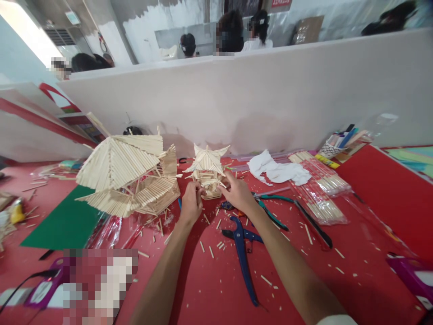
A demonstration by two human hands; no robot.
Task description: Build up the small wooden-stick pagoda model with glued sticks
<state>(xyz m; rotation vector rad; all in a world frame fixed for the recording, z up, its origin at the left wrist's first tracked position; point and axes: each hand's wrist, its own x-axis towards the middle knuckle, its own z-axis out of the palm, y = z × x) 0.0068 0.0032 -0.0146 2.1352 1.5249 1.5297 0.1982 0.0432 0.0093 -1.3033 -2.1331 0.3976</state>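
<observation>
A small stick-built model hut [207, 170] with a star-shaped roof stands on the red table [372, 194]. My left hand [191, 203] is closed against its lower left side, fingers pinched at the base. My right hand [237, 192] touches its right side, fingers curled around the wall sticks. A much larger stick house [130, 176] stands just left of my left hand.
Blue-handled cutters [241, 253] and green-handled pliers [270, 210] lie under my right arm. Packs of bamboo sticks [321, 189], white crumpled paper [277, 170], a green mat [64, 221] and scattered stick offcuts cover the table. A white partition runs behind; other people sit beyond it.
</observation>
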